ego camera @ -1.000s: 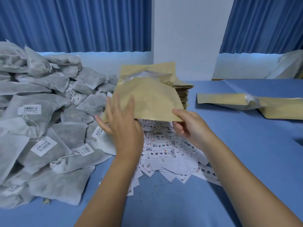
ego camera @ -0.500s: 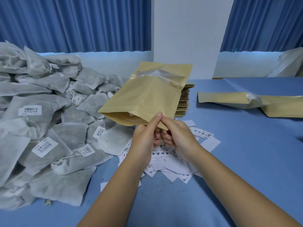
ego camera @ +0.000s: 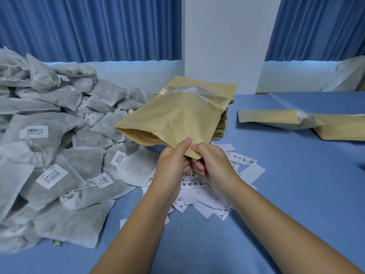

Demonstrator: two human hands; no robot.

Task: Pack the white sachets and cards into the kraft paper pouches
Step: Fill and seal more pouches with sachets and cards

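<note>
Two hands meet above a blue table [ego camera: 296, 175]. The left hand [ego camera: 172, 165] and right hand [ego camera: 212, 167] each pinch the near corner of a kraft paper pouch [ego camera: 173, 117], fingers curled round its edge. The pouch rises away from them, above scattered cards [ego camera: 243, 161]. White sachets [ego camera: 59, 155] pile left of the pouch; a pouch stack [ego camera: 222, 127] sits behind it.

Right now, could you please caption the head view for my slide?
Left hand and right hand pinch a tan kraft paper pouch by its corner above white printed cards, beside white sachets.
</note>
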